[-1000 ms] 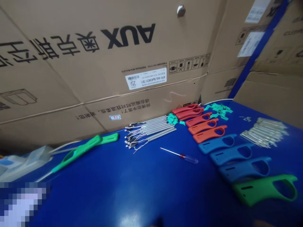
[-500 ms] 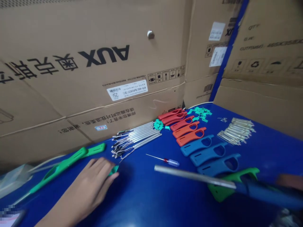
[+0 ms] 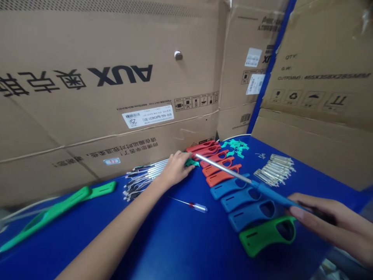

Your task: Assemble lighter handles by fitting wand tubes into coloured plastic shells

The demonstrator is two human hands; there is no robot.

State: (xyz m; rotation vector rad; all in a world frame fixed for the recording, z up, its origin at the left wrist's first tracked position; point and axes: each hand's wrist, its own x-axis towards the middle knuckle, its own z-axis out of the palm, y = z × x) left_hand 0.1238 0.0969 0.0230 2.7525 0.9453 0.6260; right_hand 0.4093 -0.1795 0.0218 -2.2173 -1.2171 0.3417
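Blue-handled metal rod [image 3: 224,169] lies gripped in the right hand [image 3: 329,216], its tip just beside a small green plastic piece [image 3: 190,163] pinched in the closed left hand [image 3: 176,169].

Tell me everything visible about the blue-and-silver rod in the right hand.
The long, straight rod has a shiny silver metal shaft and a blue, plastic-looking sleeve on its rear part. The right hand holds the blue end, and the rod slants in the air over the blue table, its bare tip reaching over the red handles near the left hand.
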